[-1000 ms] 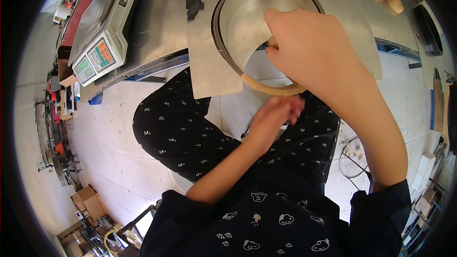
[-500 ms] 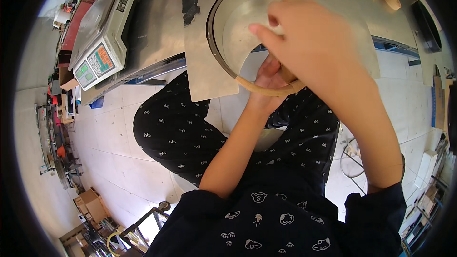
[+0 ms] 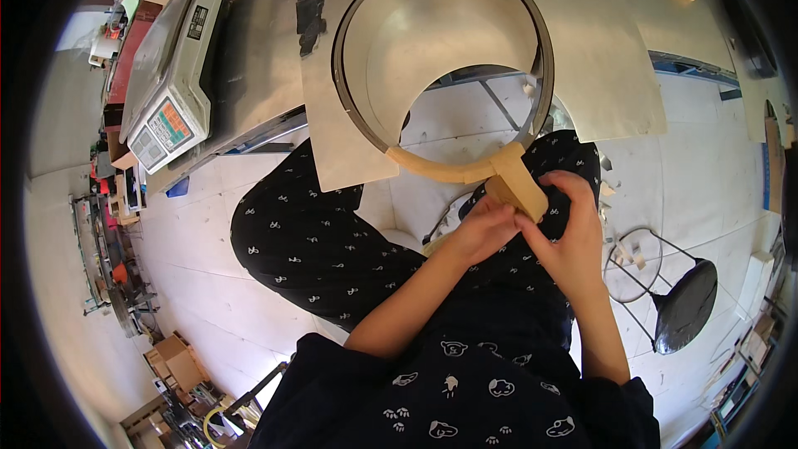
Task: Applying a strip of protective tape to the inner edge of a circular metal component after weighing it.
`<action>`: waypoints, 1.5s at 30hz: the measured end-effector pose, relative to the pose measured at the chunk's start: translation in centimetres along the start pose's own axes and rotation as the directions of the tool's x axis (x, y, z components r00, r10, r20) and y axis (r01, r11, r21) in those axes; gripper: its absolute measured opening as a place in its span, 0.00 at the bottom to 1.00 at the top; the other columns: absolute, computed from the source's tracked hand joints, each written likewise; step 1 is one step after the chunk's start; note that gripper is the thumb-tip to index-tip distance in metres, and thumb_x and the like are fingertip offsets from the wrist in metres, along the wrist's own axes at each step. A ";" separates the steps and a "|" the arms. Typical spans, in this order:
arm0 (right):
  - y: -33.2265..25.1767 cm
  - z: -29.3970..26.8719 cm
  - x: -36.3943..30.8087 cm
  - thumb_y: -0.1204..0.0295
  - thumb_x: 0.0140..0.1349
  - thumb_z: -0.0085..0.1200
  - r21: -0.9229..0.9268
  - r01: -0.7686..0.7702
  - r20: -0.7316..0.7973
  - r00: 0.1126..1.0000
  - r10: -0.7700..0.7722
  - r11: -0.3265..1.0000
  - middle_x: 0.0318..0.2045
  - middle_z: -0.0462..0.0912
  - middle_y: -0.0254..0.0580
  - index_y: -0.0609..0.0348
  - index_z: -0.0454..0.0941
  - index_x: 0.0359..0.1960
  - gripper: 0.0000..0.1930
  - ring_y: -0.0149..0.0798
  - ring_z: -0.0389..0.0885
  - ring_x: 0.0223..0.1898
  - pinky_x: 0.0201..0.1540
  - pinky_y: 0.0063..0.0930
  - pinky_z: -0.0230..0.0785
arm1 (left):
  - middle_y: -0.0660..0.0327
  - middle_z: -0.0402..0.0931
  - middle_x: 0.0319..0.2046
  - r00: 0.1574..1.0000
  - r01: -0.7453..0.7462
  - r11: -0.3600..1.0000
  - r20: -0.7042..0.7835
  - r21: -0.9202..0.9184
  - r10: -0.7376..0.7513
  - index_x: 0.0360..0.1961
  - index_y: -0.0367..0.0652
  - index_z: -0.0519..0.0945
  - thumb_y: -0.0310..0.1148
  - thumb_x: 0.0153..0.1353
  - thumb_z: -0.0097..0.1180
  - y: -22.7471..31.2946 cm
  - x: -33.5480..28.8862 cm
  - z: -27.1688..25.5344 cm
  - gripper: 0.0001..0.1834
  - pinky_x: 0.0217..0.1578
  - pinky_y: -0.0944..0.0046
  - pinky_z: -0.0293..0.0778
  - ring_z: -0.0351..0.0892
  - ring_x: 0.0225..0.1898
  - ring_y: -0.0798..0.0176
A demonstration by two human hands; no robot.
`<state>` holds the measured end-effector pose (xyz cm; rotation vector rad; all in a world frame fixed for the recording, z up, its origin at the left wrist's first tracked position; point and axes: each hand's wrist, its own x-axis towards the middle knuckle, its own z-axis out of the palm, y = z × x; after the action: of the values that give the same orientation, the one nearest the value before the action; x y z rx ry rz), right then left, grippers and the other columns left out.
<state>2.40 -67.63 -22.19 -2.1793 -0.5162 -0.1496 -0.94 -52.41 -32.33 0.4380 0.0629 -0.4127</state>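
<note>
A dark metal hoop (image 3: pixel 356 17) rests on a pale sheet (image 3: pixel 598 50) on the table, its near arc hanging over the table edge. A tan strip of tape (image 3: pixel 440 170) is wrapped along that near arc. Its loose end, a tan tape piece (image 3: pixel 517 186), hangs down toward my lap. My left hand (image 3: pixel 480 229) and my right hand (image 3: pixel 569 233) both pinch that tape end just below the hoop. My legs in dark patterned trousers (image 3: pixel 316 241) are under the hands.
A weighing scale (image 3: pixel 170 75) with a keypad stands on the table at left. A black patch (image 3: pixel 311 4) lies next to the hoop. A black stool (image 3: pixel 686 303) is on the floor at right. Boxes and clutter line the floor at far left.
My right hand has come down off the hoop toward my lap. Both hands now meet at the hanging tape end; the hoop's inside is uncovered.
</note>
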 end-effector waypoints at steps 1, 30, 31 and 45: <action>0.3 0.5 -0.5 0.72 0.50 0.73 0.077 -0.060 -0.025 0.998 0.063 0.995 0.49 0.79 0.52 0.62 0.72 0.53 0.29 0.54 0.80 0.49 0.50 0.41 0.74 | 0.55 0.73 0.57 1.000 -0.001 1.000 -0.005 0.006 0.001 0.62 0.40 0.71 0.44 0.66 0.62 0.0 -0.5 0.2 0.29 0.61 0.52 0.70 0.74 0.58 0.54; -2.2 -4.3 -3.2 0.77 0.44 0.69 -0.060 0.290 -0.067 0.954 -0.294 0.955 0.39 0.83 0.44 0.54 0.82 0.44 0.21 0.45 0.85 0.32 0.28 0.30 0.76 | 0.53 0.86 0.42 0.795 0.266 -0.529 0.126 0.806 0.593 0.54 0.39 0.83 0.29 0.59 0.57 26.7 4.0 13.4 0.20 0.42 0.63 0.76 0.81 0.35 0.62; -2.4 -4.2 -3.3 0.77 0.44 0.69 -0.063 0.290 -0.064 0.954 -0.294 0.955 0.39 0.83 0.44 0.54 0.82 0.44 0.21 0.45 0.85 0.32 0.28 0.30 0.76 | 0.54 0.86 0.42 0.808 0.257 -0.575 0.154 0.777 0.568 0.54 0.39 0.83 0.29 0.59 0.56 27.0 4.5 13.2 0.20 0.42 0.63 0.76 0.81 0.35 0.62; -3.2 -2.9 -3.5 0.75 0.44 0.69 -0.067 0.262 -0.018 0.964 -0.264 0.963 0.41 0.83 0.42 0.54 0.82 0.45 0.22 0.45 0.85 0.34 0.31 0.31 0.77 | 0.54 0.80 0.45 0.687 0.062 -0.738 0.508 0.672 0.520 0.56 0.38 0.77 0.34 0.65 0.56 20.3 4.7 18.2 0.20 0.45 0.59 0.76 0.81 0.38 0.55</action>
<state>-1.85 -69.23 -19.06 -2.1597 -0.7951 -0.3429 10.94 -45.17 -8.41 2.6349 -0.2278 0.8054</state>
